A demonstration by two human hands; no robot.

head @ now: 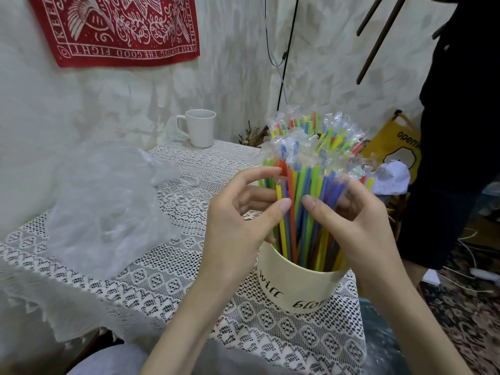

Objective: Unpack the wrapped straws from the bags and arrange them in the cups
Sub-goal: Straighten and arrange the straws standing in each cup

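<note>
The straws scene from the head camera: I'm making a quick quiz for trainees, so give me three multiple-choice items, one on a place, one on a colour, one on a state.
1. Where does the white mug stand?
A. At the far edge of the table, near the wall
B. Inside the cream cup
C. On the floor

2. What colour is the cloth hanging on the wall?
A. Blue
B. Red with white print
C. Plain green

3. What are the two hands doing?
A. Resting flat on the table
B. Gathering the straws that stand in the cream cup
C. Lifting the white mug

Answers:
1. A: the white mug sits far back on the table.
2. B: the wall cloth is red.
3. B: the left hand and right hand curl round the straws in the cream cup.
</note>
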